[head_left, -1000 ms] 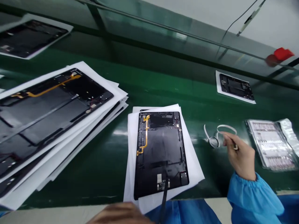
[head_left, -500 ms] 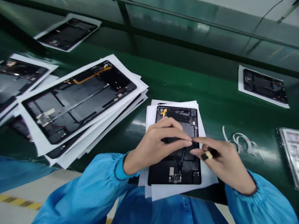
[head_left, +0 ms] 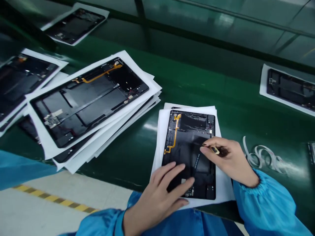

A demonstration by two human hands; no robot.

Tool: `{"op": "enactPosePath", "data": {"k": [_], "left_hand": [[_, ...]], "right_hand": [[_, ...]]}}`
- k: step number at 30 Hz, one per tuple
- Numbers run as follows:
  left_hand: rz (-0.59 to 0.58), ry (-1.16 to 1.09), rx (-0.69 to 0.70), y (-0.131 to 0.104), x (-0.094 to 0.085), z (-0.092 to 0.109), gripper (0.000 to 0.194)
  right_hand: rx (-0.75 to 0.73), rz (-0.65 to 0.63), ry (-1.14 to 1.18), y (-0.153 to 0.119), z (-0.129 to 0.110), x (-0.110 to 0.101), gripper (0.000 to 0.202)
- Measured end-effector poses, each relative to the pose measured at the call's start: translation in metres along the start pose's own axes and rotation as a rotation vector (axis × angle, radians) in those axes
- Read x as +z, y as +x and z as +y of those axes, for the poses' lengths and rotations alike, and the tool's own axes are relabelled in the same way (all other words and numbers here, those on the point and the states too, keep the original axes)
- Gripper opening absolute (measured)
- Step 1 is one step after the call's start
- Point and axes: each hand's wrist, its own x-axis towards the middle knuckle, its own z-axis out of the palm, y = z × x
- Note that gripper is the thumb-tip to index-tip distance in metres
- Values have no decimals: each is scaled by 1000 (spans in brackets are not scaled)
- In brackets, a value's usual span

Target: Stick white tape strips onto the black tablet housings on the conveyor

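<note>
A black tablet housing (head_left: 182, 144) lies on white sheets (head_left: 223, 193) in front of me, with an orange flex cable (head_left: 175, 134) along its left side and a dark ribbon strip (head_left: 197, 162) near its middle. My left hand (head_left: 167, 190) rests with spread fingers over the housing's lower left part and holds nothing. Above the right side of the housing, my right hand (head_left: 221, 152) is closed in a pinch. A small dark and cream-coloured piece (head_left: 216, 150) sits within its fingers; what exactly it is cannot be made out.
A stack of housings between white sheets (head_left: 91, 101) stands to the left, with more housings (head_left: 24, 78) beyond it. Single housings lie at the back left (head_left: 76, 26) and right (head_left: 290, 87). Curled white strips (head_left: 265, 157) lie right of my right hand.
My left hand has moved away from my right hand, down and left, and its fingers have spread onto the housing. The orange cable is now uncovered. The view has shifted slightly.
</note>
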Motion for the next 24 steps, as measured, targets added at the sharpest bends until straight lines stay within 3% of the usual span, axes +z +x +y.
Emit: {"op": "enactPosePath", "data": {"k": [4, 8, 12, 15, 24], "left_hand": [[-37, 112, 50, -16, 9, 5, 25], [-60, 101, 91, -10, 8, 5, 25], [-93, 114, 139, -3, 1, 6, 26], [-107, 125, 164, 0, -1, 7, 26], [-131, 167, 197, -18, 19, 0, 29]], "right_hand": [[-6, -81, 19, 2, -4, -1, 16], [-110, 14, -50, 4, 4, 0, 18], [-231, 118, -116, 9, 23, 7, 6], [-297, 159, -181, 11, 35, 14, 13], [-341, 194, -314, 13, 46, 25, 17]]}}
